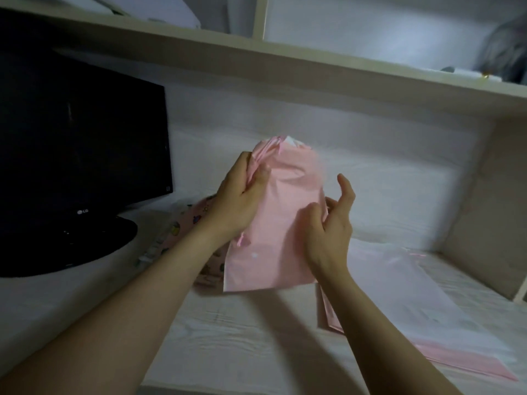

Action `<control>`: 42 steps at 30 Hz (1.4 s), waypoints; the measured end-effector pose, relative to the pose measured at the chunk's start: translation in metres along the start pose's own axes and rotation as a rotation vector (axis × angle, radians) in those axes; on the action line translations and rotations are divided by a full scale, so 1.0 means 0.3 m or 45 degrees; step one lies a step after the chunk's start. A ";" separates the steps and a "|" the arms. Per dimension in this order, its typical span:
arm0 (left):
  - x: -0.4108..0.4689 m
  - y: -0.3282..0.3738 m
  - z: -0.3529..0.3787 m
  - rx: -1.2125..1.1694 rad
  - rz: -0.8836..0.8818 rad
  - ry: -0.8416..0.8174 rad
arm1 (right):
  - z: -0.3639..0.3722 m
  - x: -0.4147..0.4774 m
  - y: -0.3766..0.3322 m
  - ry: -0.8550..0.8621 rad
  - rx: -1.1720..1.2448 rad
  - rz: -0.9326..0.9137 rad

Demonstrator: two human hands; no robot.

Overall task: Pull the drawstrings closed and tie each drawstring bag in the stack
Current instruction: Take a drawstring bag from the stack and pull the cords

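Head view: glossy pink bag, crumpled neck in left grip, side seemingly in right grip.

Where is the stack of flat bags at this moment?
In the head view, the stack of flat bags lies on the desk at lower right, just right of the right hand and the pink bag it holds.

One head-worn wide-angle view, forward and down, close over the desk.
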State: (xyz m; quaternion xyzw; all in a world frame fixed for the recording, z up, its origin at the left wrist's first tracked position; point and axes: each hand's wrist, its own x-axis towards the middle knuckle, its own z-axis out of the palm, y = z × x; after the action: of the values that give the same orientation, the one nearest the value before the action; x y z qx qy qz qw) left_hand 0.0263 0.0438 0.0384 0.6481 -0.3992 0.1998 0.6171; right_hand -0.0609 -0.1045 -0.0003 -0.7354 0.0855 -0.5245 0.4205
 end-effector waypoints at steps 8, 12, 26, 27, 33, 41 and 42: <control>-0.028 -0.166 -0.160 0.595 -0.249 0.423 | 0.202 -0.093 0.019 -0.305 -0.024 0.052; -0.042 -0.224 -0.187 0.969 -0.064 0.443 | 0.329 -0.103 0.045 -0.328 -0.094 -0.073; -0.104 -0.489 -0.226 1.220 -0.650 -0.781 | 0.552 -0.159 0.149 -0.831 -0.474 -0.018; -0.103 -0.498 -0.228 1.223 -0.648 -0.793 | 0.556 -0.158 0.164 -0.834 -0.492 0.000; -0.067 -0.456 -0.216 1.414 -0.691 -0.879 | 0.510 -0.148 0.148 -0.775 -0.501 -0.019; -0.026 -0.322 -0.066 1.710 -0.178 -0.645 | 0.376 -0.028 0.121 -0.621 -0.600 0.049; -0.022 -0.322 -0.036 1.653 -0.091 -0.636 | 0.345 -0.010 0.130 -0.614 -0.632 0.044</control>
State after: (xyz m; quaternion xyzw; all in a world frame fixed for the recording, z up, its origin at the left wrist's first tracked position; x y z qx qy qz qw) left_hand 0.0986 0.0482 -0.0268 0.9252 -0.3075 0.2225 0.0006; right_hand 0.0374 -0.0727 -0.0400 -0.9164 0.1211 -0.2918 0.2457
